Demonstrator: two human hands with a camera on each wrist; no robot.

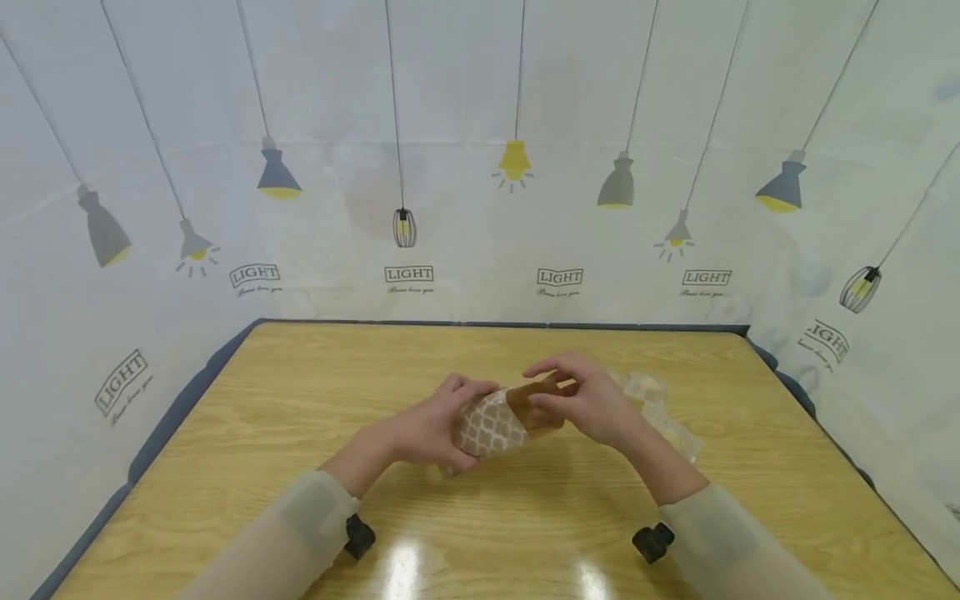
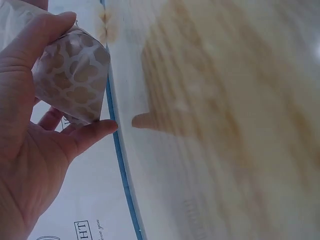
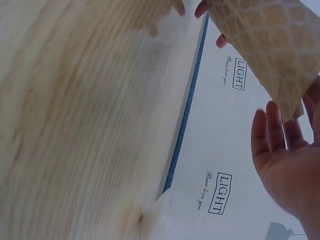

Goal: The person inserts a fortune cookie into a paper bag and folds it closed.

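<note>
A packet in brown wrapping paper with a white lattice pattern is held above the table between both hands. My left hand grips its left end, thumb on one side and fingers on the other. In the left wrist view, that end looks folded and slightly shiny beside the left hand. At the other end, my right hand pinches a plain brown flap. The right wrist view has the patterned paper narrowing to a point near the fingers of the right hand. What the paper contains is hidden.
Several clear plastic pieces lie on the wooden table beyond the right forearm. A white backdrop printed with lamps surrounds the table's back and sides. Small black devices sit at both wrists.
</note>
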